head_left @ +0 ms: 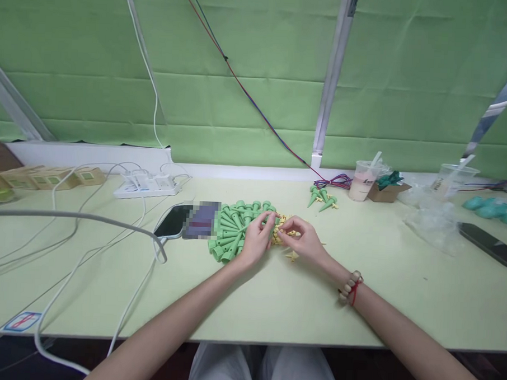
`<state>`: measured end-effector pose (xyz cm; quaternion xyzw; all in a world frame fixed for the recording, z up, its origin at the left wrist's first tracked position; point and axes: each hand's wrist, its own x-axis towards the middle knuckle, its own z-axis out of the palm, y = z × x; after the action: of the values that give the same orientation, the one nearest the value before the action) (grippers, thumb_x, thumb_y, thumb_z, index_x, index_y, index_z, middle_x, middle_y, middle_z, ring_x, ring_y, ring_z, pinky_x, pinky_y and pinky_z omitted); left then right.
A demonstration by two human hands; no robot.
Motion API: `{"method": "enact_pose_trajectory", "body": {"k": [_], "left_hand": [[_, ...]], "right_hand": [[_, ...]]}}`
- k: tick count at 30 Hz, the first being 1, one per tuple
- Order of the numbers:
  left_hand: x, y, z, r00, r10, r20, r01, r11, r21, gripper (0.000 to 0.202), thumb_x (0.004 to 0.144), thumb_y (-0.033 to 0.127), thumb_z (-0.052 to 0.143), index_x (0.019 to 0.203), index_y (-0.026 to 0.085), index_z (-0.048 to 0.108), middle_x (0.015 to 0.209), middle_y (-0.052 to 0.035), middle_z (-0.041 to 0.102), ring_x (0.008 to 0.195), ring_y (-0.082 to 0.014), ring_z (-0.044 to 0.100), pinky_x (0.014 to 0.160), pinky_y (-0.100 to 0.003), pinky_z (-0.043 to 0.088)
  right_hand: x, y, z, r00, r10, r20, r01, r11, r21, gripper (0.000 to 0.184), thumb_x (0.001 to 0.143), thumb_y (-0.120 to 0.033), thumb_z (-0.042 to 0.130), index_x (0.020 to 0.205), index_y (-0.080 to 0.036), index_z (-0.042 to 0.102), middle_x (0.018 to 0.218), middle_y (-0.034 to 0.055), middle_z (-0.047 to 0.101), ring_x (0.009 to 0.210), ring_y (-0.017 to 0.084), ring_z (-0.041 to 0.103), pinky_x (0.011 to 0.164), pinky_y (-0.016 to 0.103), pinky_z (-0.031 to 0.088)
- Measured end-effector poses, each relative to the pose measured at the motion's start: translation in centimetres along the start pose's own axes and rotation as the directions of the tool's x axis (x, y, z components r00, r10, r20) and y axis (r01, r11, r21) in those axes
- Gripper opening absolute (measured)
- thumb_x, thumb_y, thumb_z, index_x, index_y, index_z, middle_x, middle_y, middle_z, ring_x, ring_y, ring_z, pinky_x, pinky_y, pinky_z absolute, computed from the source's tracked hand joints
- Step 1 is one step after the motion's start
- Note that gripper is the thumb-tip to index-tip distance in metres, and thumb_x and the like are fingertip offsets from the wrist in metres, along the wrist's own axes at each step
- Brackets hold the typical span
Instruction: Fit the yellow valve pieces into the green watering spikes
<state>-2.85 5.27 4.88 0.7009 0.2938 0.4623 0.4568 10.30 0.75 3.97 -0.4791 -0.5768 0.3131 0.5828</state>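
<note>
My left hand (258,239) is closed in a pinch at the right side of a pile of green plastic spikes (230,234). A thin green spike tip pokes out beside its fingers, so it seems to grip one spike, mostly hidden by the hand. Close by, my right hand (304,240) pinches a small yellow plastic piece (281,231) between thumb and forefinger. Several more yellow pieces (292,256) lie in a heap under and between both hands. Farther back on the table, a few green spikes with yellow pieces fitted (328,203) lie together.
Left of the pile are a phone (174,221), a blurred-out dark item (202,220), a power strip (146,186) and trailing white cables (86,255). At the right stand a drink cup (362,181), a small cardboard box (385,191), plastic bags (432,223) and another phone (489,245).
</note>
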Motion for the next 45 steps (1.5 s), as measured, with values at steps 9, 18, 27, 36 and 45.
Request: {"method": "enact_pose_trajectory", "body": {"k": [9,18,27,36,45], "left_hand": [[0.0,0.2,0.0,0.999,0.032,0.029,-0.033,0.999,0.034,0.035,0.084,0.049,0.044,0.092,0.018,0.058,0.046,0.0066,0.039,0.032,-0.0061,0.037,0.033,-0.017,0.025],[0.2,0.2,-0.2,1.0,0.016,0.001,-0.016,1.0,0.003,0.035,0.084,0.05,0.043,0.09,0.018,0.056,0.041,0.0078,0.036,0.03,-0.0066,0.036,0.031,-0.017,0.023],[0.3,0.1,0.0,1.0,0.006,0.0,-0.006,0.999,-0.032,0.035,0.084,0.05,0.042,0.089,0.018,0.056,0.042,0.0082,0.034,0.029,-0.0067,0.036,0.031,-0.018,0.025],[0.3,0.4,-0.3,0.999,0.026,0.041,-0.027,1.0,0.009,0.034,0.084,0.05,0.044,0.089,0.019,0.057,0.045,0.0068,0.041,0.03,-0.0059,0.038,0.031,-0.017,0.026],[0.3,0.4,-0.2,0.999,0.011,0.034,-0.013,0.998,0.064,0.035,0.083,0.049,0.045,0.089,0.018,0.059,0.044,0.0061,0.042,0.031,-0.0061,0.037,0.032,-0.017,0.025]], "right_hand": [[0.1,0.0,-0.1,0.922,0.299,0.244,-0.351,0.913,0.206,0.035,0.059,-0.041,0.075,0.066,-0.018,0.049,0.062,-0.0029,0.057,0.06,0.012,0.06,0.054,0.025,0.054],[0.2,-0.4,-0.2,0.92,0.313,0.237,-0.358,0.917,0.178,0.038,0.067,-0.051,0.065,0.08,-0.015,0.065,0.074,0.0039,0.065,0.063,0.013,0.061,0.057,0.027,0.055],[-0.3,0.3,0.1,0.997,-0.075,0.002,0.075,0.995,-0.07,0.024,0.074,-0.039,0.063,0.082,-0.018,0.073,0.08,0.0063,0.07,0.074,0.02,0.065,0.072,0.035,0.055],[0.4,-0.2,-0.5,0.893,0.389,0.225,-0.45,0.778,0.439,0.023,0.074,-0.033,0.067,0.088,-0.015,0.066,0.075,0.0045,0.069,0.069,0.013,0.066,0.067,0.024,0.057],[0.3,0.0,-0.6,0.869,0.402,0.288,-0.495,0.715,0.495,0.014,0.066,-0.019,0.074,0.079,-0.015,0.069,0.076,0.0009,0.068,0.068,0.009,0.065,0.074,0.019,0.055]]}}
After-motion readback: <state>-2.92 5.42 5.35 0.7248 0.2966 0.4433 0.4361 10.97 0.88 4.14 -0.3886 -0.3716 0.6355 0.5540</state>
